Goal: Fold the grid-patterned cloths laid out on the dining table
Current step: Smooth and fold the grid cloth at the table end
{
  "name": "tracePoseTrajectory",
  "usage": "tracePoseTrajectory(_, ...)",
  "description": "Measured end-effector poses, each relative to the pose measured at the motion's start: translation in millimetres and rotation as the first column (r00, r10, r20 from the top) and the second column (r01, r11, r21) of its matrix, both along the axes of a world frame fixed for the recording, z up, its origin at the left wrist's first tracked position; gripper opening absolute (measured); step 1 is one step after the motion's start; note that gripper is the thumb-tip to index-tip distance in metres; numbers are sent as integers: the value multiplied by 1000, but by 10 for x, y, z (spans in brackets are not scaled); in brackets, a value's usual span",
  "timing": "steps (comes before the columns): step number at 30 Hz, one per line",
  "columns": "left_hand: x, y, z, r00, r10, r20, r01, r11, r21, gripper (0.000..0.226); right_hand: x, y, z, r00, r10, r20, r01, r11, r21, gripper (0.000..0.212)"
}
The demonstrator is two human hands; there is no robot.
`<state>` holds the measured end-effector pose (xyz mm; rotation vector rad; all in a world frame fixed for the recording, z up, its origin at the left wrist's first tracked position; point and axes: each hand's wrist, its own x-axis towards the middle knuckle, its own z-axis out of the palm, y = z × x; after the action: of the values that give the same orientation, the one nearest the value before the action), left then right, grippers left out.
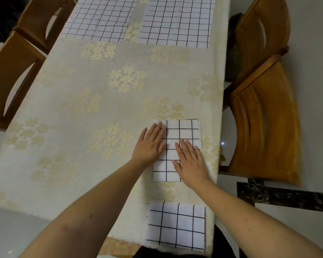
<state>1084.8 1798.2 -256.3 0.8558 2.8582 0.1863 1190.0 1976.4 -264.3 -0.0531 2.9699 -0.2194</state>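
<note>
A folded white cloth with a black grid lies near the table's right edge. My left hand lies flat with straight fingers on its left edge. My right hand presses flat on its lower right part. A second folded grid cloth lies closer to me, at the near edge. Two unfolded grid cloths lie spread out at the far end, one on the left and one on the right.
The table carries a cream tablecloth with gold flower clusters. Wooden chairs stand along the left side and the right side. A pale floor with a dark marble strip shows at the right.
</note>
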Motion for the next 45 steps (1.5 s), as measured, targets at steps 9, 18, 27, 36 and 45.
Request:
tracePoseTrajectory(9,5,-48,-96,996,74,41,-74,997,-20,63,-13,22,-10,1000,22,-10,-22,1000,-3,65)
tracePoseTrajectory(18,6,-17,-105,991,132,30,-132,991,1,69,117,124,-15,1000,-16,-5,16,1000,3,65)
tracePoseTrajectory(27,57,32,-21,959,271,77,-262,958,-113,66,230,243,-13,999,-25,39,25,1000,9,67)
tracePoseTrajectory(36,502,70,95,991,123,-56,-122,992,7,60,477,390,40,1000,0,23,-1,1000,23,69)
tracePoseTrajectory(45,1106,2,-49,980,160,115,-158,987,-22,64,723,348,79,988,154,-1,-154,988,8,63)
